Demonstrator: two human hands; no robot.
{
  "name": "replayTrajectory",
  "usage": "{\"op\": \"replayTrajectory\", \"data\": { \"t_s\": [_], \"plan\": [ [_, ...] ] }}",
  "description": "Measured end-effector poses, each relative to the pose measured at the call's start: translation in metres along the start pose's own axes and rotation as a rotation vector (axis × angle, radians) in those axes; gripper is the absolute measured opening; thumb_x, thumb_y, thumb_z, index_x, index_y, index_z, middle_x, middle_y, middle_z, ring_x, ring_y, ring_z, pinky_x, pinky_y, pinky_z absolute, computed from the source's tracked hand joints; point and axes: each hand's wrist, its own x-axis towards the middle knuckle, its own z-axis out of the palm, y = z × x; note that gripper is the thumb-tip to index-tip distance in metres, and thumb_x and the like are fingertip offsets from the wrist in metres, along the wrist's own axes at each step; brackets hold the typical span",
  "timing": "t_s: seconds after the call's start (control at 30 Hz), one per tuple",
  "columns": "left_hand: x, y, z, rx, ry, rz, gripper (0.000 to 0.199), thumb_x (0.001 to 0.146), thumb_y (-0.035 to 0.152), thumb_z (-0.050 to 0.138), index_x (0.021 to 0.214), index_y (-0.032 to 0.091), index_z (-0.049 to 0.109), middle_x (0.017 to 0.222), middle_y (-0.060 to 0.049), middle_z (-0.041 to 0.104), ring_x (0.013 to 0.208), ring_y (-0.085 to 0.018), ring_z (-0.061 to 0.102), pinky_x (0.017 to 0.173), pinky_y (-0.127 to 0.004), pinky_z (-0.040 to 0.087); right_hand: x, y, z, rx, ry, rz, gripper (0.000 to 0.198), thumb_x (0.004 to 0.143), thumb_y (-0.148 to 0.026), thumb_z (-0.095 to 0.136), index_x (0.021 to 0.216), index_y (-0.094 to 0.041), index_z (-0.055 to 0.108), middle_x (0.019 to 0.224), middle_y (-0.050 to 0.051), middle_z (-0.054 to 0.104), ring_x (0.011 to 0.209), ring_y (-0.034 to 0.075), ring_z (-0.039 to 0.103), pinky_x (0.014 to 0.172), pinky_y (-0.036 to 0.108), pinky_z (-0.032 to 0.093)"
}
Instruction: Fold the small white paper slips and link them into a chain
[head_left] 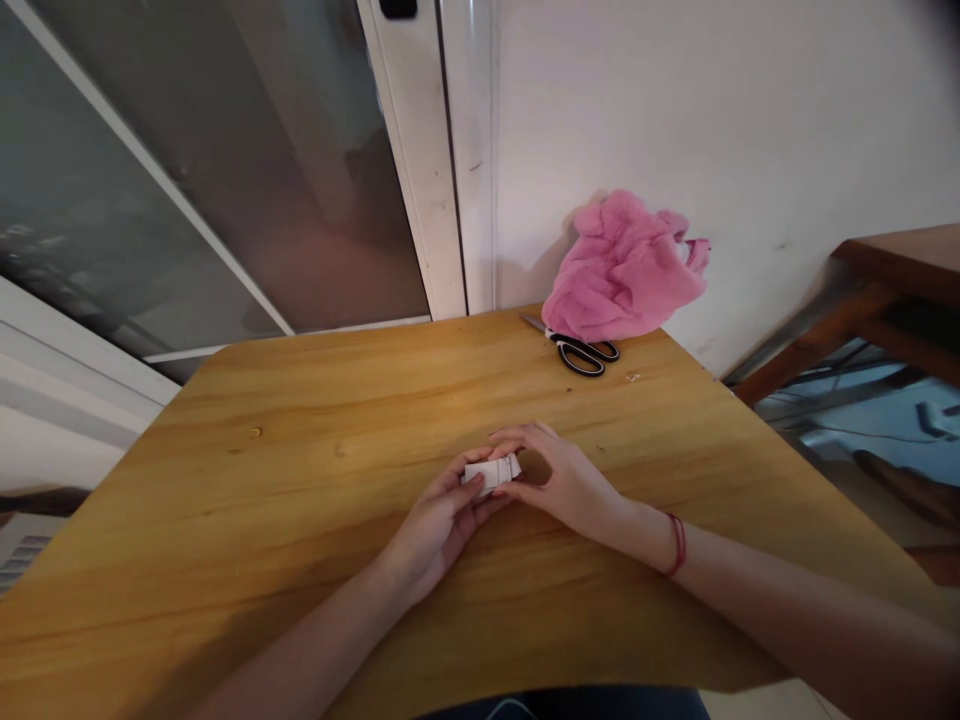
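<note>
A small white bundle (pixel 486 474), which looks like folded paper or stacked slips, is held just above the wooden table. Thin dark lines cross it near its right end; whether they are a band or folds I cannot tell. My left hand (pixel 450 515) grips its left part, thumb on top and fingers underneath. From the right, my right hand (pixel 559 480) curves round with thumb and fingertips closed at the bundle's right end. A red cord bracelet (pixel 677 545) circles my right wrist.
Black-handled scissors (pixel 581 355) lie at the table's back right, blades partly under a pink fluffy cloth (pixel 626 270) against the wall. A small yellowish ring-like bit (pixel 256 433) rests on the left of the wooden table (pixel 315 400). A glass sliding door (pixel 225 170) stands behind.
</note>
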Motion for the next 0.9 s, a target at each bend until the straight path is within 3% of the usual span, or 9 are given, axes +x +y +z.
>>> {"op": "replayTrajectory", "data": {
  "t_s": [0.3, 0.4, 0.53, 0.63, 0.77, 0.9],
  "plan": [
    [0.002, 0.003, -0.002, 0.020, 0.116, 0.032, 0.024, 0.080, 0.009, 0.056, 0.104, 0.013, 0.057, 0.113, -0.010, 0.062, 0.099, -0.018, 0.061, 0.096, -0.032, 0.044, 0.002, 0.000, -0.009, 0.029, 0.065, 0.072, 0.033, 0.074, -0.019, 0.068, 0.104, -0.024, 0.055, 0.100, 0.000, 0.064, 0.092, 0.015, 0.060, 0.085, 0.031, 0.048],
    [0.001, 0.004, -0.001, 0.021, 0.162, 0.041, 0.025, 0.078, 0.008, 0.057, 0.103, 0.012, 0.057, 0.107, -0.010, 0.065, 0.097, -0.019, 0.063, 0.096, -0.033, 0.044, 0.003, 0.002, -0.012, 0.022, 0.171, 0.096, 0.027, 0.076, -0.023, 0.066, 0.101, -0.024, 0.057, 0.099, 0.001, 0.064, 0.088, 0.017, 0.060, 0.082, 0.033, 0.050],
    [0.002, 0.004, 0.000, -0.001, 0.122, 0.030, 0.023, 0.078, 0.009, 0.056, 0.101, 0.010, 0.059, 0.101, -0.012, 0.066, 0.097, -0.023, 0.063, 0.097, -0.036, 0.043, 0.004, 0.003, -0.012, 0.066, 0.299, 0.108, 0.022, 0.078, -0.026, 0.063, 0.099, -0.023, 0.058, 0.102, 0.003, 0.063, 0.089, 0.017, 0.060, 0.080, 0.032, 0.050],
    [0.002, 0.003, 0.001, -0.077, 0.062, 0.023, 0.018, 0.083, 0.016, 0.051, 0.097, 0.011, 0.060, 0.102, -0.011, 0.066, 0.094, -0.022, 0.063, 0.094, -0.039, 0.044, 0.001, -0.001, -0.007, 0.079, 0.244, 0.085, 0.022, 0.078, -0.026, 0.064, 0.100, -0.023, 0.058, 0.098, 0.003, 0.063, 0.087, 0.017, 0.059, 0.079, 0.031, 0.050],
    [0.003, 0.002, 0.003, -0.106, 0.000, 0.004, 0.030, 0.088, 0.033, 0.045, 0.099, 0.010, 0.062, 0.106, -0.012, 0.064, 0.099, -0.023, 0.059, 0.092, -0.038, 0.045, -0.002, -0.007, 0.004, 0.012, 0.115, -0.009, 0.024, 0.079, -0.023, 0.064, 0.101, -0.023, 0.057, 0.095, 0.003, 0.063, 0.090, 0.018, 0.055, 0.080, 0.033, 0.048],
    [0.002, -0.001, 0.003, 0.013, 0.018, 0.023, 0.025, 0.080, 0.019, 0.059, 0.104, 0.013, 0.061, 0.105, -0.010, 0.065, 0.101, -0.022, 0.059, 0.090, -0.033, 0.045, -0.001, -0.009, 0.009, -0.047, 0.020, -0.043, 0.024, 0.079, -0.021, 0.063, 0.103, -0.022, 0.057, 0.094, 0.003, 0.064, 0.091, 0.020, 0.049, 0.081, 0.034, 0.045]
  ]
}}
